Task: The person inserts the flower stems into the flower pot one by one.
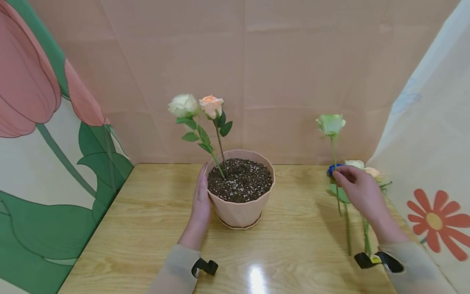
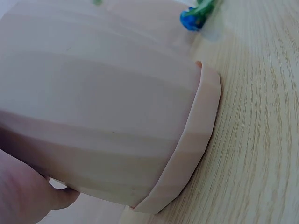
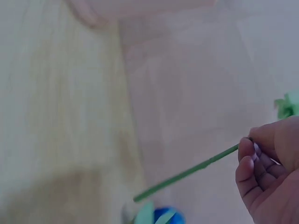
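Note:
A pale green rose [image 1: 331,125] stands upright in my right hand [image 1: 361,194], its stem pinched between thumb and fingers above the table. In the right wrist view the lower stem [image 3: 187,173] juts out below the fingertips. My left hand [image 1: 201,196] rests with straight fingers along the left side of a pink flowerpot [image 1: 240,210]. Dark soil [image 1: 242,183] fills the pot, and a white rose [image 1: 183,105] and a peach rose [image 1: 211,106] are stuck in its left part. The left wrist view shows the pot wall [image 2: 103,102] close up.
Beneath my right hand lie more flowers: a blue one [image 1: 333,169], a white one [image 1: 354,164] and a peach one [image 1: 372,172], their stems toward me. The pot sits on a saucer [image 2: 198,130] on the wooden table [image 1: 293,245]. A pink cloth [image 1: 279,81] hangs behind.

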Available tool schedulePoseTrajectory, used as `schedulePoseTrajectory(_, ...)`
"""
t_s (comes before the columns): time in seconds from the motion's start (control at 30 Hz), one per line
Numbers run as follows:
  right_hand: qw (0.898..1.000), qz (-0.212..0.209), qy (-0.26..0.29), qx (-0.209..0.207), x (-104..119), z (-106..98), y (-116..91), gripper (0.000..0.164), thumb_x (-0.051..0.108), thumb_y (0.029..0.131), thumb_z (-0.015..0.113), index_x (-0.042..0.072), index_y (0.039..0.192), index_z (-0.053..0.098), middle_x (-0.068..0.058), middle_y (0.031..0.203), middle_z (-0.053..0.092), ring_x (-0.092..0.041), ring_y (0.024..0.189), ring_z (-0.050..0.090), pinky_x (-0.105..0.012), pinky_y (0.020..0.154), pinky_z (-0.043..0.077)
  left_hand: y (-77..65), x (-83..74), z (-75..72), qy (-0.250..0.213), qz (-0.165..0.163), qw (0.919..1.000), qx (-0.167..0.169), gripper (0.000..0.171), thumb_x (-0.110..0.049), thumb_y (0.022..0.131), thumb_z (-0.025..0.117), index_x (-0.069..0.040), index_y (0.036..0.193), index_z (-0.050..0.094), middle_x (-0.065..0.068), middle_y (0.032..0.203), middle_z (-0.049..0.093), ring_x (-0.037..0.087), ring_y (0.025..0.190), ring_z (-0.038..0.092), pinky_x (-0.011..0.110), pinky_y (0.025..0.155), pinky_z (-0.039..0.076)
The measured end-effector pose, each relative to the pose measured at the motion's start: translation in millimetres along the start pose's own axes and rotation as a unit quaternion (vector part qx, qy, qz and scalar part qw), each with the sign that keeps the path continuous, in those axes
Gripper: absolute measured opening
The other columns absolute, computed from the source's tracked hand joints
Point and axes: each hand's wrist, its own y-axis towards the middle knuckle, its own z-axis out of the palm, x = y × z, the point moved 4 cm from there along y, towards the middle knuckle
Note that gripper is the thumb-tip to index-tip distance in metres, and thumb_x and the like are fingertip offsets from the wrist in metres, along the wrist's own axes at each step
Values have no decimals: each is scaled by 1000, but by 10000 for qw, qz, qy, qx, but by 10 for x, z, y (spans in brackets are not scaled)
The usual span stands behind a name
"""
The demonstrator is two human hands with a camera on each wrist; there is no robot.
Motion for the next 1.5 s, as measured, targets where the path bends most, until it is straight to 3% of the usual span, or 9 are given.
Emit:
schedulePoseTrajectory(0.13,9992,-206,269,-225,337,-65,54,44,45,114,62,5,127,74,-13,108,76,-7,85,65,-15,68,50,1,-8,2,-24,-14,10000,-18,65,-54,120,21,-25,178,22,1,183,20,26,168,15,58,135,10)
schedulePoseTrajectory(0.47,9922,-566,1020,-449,1161,-179,162,37,46,113,62,12,124,72,-9,102,75,-11,83,67,-23,59,53,-1,-7,7,-99,25,9999,-54,64,-50,121,22,-21,178,23,4,183,21,29,168,15,59,135,10)
schedulePoseTrajectory(0.77,9699,-1380,1886,-677,1859,-142,260,20,21,112,69,1,116,73,-8,93,76,-11,79,70,-17,67,55,-6,-22,3,-53,-41,10000,-29,65,-54,120,21,-25,178,22,1,183,20,26,168,14,58,135,11)
schedulePoseTrajectory(1.07,9516,-1772,2494,-301,2318,177,338,21,15,113,67,-5,116,70,-17,93,74,-17,78,70,-21,70,58,0,-20,-2,-41,-19,10000,14,65,-55,120,22,-26,178,22,1,183,20,27,168,14,59,135,10)
schedulePoseTrajectory(1.3,9455,-1794,2719,-8,2470,572,406,16,14,113,66,-2,116,69,-15,95,73,-30,81,70,-25,68,57,6,-2,-4,-77,55,9999,-63,65,-51,121,22,-20,178,24,4,182,22,28,168,15,57,135,11)
schedulePoseTrajectory(1.5,9458,-1871,2650,135,2534,840,449,13,10,112,67,-1,118,70,-13,99,74,-34,83,72,-31,65,59,18,12,3,-136,59,9998,-133,65,-49,121,22,-16,177,25,7,182,22,30,168,16,56,135,12)
